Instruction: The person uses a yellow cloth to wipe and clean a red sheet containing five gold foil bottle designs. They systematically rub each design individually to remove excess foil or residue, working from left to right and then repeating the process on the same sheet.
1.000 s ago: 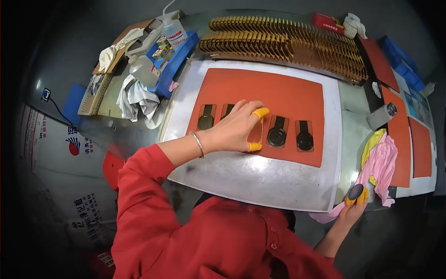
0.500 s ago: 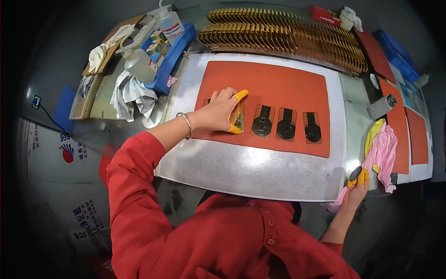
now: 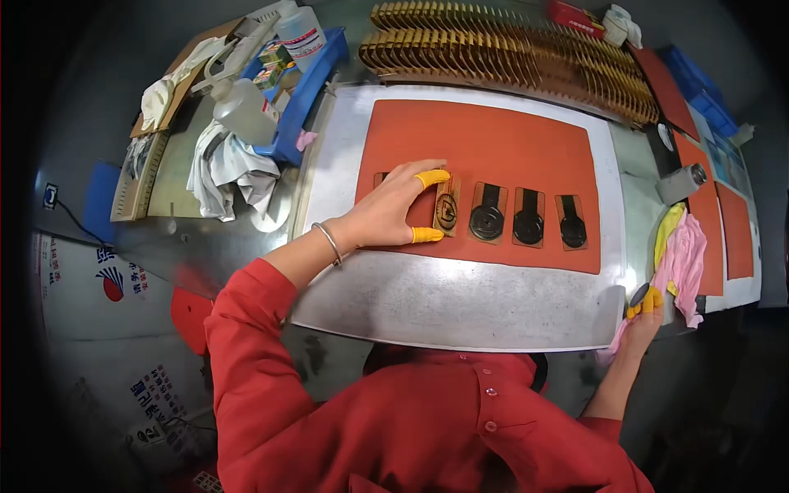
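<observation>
Head view. The left hand (image 3: 380, 207), thumb and forefinger set wide, grips a brown plate (image 3: 446, 210) by its opposite ends at the orange mat (image 3: 485, 140). Three black-marked plates (image 3: 528, 218) lie right of this hand; a gold rack (image 3: 501, 53) stands beyond it. The right hand (image 3: 643, 323), fingers curled, holds a dark oval pad (image 3: 639, 294) near a pink cloth (image 3: 685, 253).

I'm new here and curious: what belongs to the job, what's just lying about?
In use, apparently:
gold-toned plate in left hand
dark oval pad in right hand
orange mat
black-patterned plates on it

Lying about, probably:
red box
crumpled white cloth
blue tray
</observation>
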`<action>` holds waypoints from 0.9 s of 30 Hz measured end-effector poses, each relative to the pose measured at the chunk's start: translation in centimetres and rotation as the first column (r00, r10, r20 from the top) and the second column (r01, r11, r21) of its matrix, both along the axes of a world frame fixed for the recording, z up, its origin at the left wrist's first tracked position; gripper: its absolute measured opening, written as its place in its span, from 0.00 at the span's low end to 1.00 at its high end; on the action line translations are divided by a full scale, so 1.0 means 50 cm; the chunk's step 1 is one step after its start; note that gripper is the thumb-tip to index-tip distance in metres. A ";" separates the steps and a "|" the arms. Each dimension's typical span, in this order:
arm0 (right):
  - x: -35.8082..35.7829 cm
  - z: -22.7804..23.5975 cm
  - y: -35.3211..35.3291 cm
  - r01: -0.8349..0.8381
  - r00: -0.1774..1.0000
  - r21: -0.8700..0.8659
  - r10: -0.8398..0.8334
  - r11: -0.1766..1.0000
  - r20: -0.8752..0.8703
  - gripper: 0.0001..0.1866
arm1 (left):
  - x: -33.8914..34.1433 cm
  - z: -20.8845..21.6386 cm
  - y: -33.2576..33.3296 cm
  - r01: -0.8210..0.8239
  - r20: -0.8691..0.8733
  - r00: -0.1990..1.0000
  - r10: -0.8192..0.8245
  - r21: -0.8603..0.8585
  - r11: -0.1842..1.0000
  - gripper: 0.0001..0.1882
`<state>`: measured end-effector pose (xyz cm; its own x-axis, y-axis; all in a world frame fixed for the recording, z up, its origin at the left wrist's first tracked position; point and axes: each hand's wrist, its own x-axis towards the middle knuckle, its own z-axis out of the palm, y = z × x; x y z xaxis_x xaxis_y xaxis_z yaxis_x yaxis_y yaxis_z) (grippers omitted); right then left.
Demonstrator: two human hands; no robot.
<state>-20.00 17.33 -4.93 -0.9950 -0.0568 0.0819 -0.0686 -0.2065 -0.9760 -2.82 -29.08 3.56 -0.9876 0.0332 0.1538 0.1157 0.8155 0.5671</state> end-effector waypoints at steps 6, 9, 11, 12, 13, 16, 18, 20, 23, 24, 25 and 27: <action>0.011 -0.011 0.001 0.037 0.999 0.072 -0.037 0.997 0.006 0.06 | 0.063 -0.007 -0.094 -0.059 0.206 0.972 0.109 -0.235 0.970 0.51; 0.016 -0.013 -0.005 0.041 0.999 0.099 -0.042 0.994 0.003 0.05 | 0.080 0.000 -0.097 -0.101 0.227 0.962 0.153 -0.228 0.969 0.49; 0.016 -0.009 -0.007 0.052 0.998 0.078 -0.054 0.996 0.027 0.05 | 0.056 0.005 -0.087 -0.116 0.191 0.970 0.152 -0.190 0.975 0.48; 0.019 -0.011 -0.012 0.066 0.997 0.066 -0.069 0.996 0.042 0.04 | 0.061 0.016 -0.084 -0.069 0.153 0.983 0.101 -0.200 0.977 0.45; 0.021 -0.004 -0.019 0.126 0.991 0.146 -0.132 0.981 0.031 0.03 | 0.037 0.028 -0.076 0.024 0.091 0.996 -0.006 -0.202 0.979 0.43; 0.028 0.002 -0.029 0.174 0.982 0.278 -0.189 0.945 0.027 0.03 | 0.023 0.052 -0.027 0.041 0.020 0.999 -0.037 -0.576 0.816 0.31; 0.014 0.017 -0.050 -0.012 0.998 0.109 0.006 0.994 0.056 0.06 | 0.034 0.054 -0.024 0.011 -0.001 1.000 -0.014 -0.527 0.850 0.33; 0.021 0.070 -0.102 0.064 0.976 0.008 -0.064 0.998 0.206 0.04 | 0.077 0.059 -0.040 -0.108 -0.036 0.994 0.103 -0.472 0.875 0.40; 0.019 0.081 -0.069 0.037 0.980 0.062 -0.049 0.997 0.195 0.06 | 0.076 0.023 -0.054 -0.058 -0.169 0.985 0.023 -0.207 0.977 0.34; 0.021 0.080 -0.055 0.040 0.979 0.027 -0.044 0.999 0.198 0.06 | 0.084 -0.009 -0.076 -0.030 -0.116 0.993 0.012 -0.153 0.988 0.39; 0.022 0.079 -0.049 0.027 0.979 -0.009 -0.025 1.000 0.201 0.07 | 0.082 -0.020 -0.091 -0.017 -0.059 0.998 0.011 -0.101 0.995 0.44; 0.019 0.080 -0.031 0.030 0.965 -0.046 -0.017 0.998 0.260 0.07 | 0.078 0.014 0.001 -0.150 -0.137 0.981 0.138 -0.084 0.985 0.35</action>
